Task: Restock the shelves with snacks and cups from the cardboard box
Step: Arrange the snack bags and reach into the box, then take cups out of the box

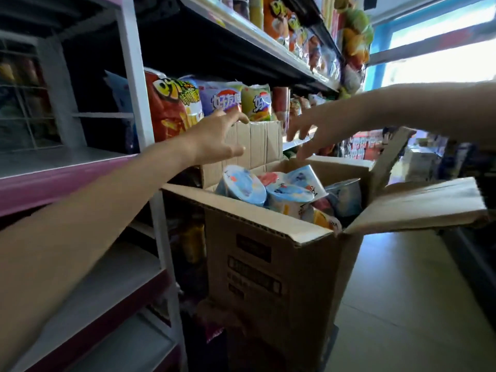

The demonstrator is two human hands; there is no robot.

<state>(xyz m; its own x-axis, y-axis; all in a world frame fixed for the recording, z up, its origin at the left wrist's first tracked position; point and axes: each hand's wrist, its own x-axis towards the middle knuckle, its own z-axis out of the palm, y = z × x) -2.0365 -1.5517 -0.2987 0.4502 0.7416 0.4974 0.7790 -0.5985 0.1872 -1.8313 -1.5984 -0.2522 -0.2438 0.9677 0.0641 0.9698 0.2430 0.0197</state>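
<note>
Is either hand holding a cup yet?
No, the left hand and right hand both hover with spread, empty fingers above the open cardboard box, and the cups lie untouched inside it.

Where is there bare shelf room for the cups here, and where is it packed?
Bare: the grey shelf board left of the white upright, and the lower boards beneath it. Packed: the chip bags behind the cardboard box, and the cups filling it.
</note>
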